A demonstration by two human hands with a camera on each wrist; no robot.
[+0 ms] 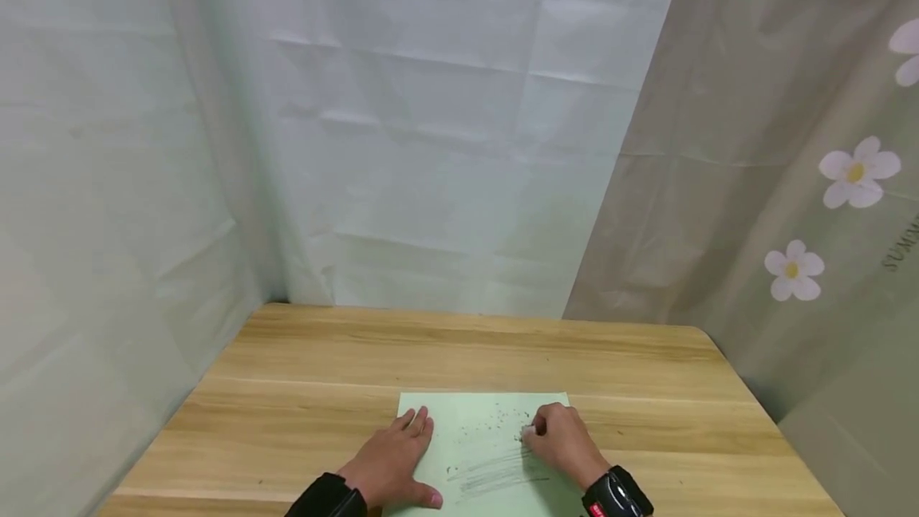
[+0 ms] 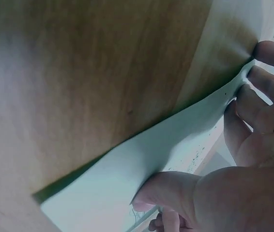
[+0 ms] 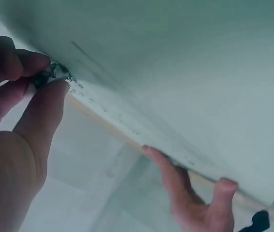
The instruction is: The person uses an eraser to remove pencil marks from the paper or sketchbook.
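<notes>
A pale green sheet of paper (image 1: 488, 453) lies flat at the near edge of the wooden table (image 1: 459, 357), its short edges toward and away from the person, its long axis running away from the body. Grey pencil strokes (image 1: 502, 475) cross its lower half in slanted lines, and dark crumbs (image 1: 495, 420) are scattered over its upper half. A small eraser (image 3: 47, 77), dark with rubbings at its tip, touches the sheet just above the strokes, toward the right side of the paper. The right hand (image 1: 563, 441) pinches this eraser between thumb and curled fingers, knuckles up, so the strokes lie just nearer the body and to the left of the eraser. The left hand (image 1: 395, 461) lies flat with straight fingers spread over the sheet's left edge, half on paper and half on wood, pressing it down; the left wrist view shows the fingertips (image 2: 263, 82) at the paper's edge. The right hand is the nearer one to the marks. Creased white sheeting (image 1: 445, 142) and a beige flowered curtain (image 1: 790, 222) hang behind the table.
</notes>
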